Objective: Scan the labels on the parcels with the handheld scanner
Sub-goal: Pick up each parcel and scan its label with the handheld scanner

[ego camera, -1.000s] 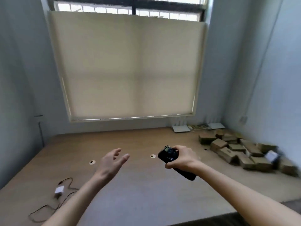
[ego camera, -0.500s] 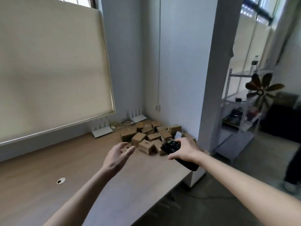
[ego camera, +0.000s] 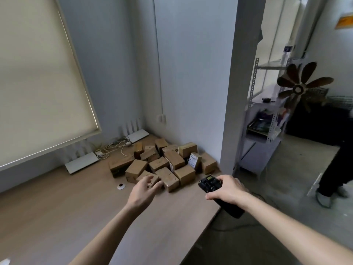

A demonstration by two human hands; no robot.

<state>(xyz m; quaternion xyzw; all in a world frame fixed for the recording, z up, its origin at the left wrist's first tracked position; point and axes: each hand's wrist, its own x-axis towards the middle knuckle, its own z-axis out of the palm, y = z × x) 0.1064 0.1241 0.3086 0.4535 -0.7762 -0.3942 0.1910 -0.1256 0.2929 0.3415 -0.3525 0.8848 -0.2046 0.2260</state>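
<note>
Gripping black handheld scanner (ego camera: 215,190), small lit screen up, right hand (ego camera: 228,189) at frame centre-right; left hand (ego camera: 142,190) loose-fingered over brown cardboard parcels (ego camera: 164,162), one white-labelled.

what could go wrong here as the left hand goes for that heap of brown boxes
The brown cardboard parcels lie heaped and tilted against each other, so pulling one could topple its neighbours. Only one white label shows; others may face down and need turning. The right hand holds the black handheld scanner out past the wooden table edge.
</note>
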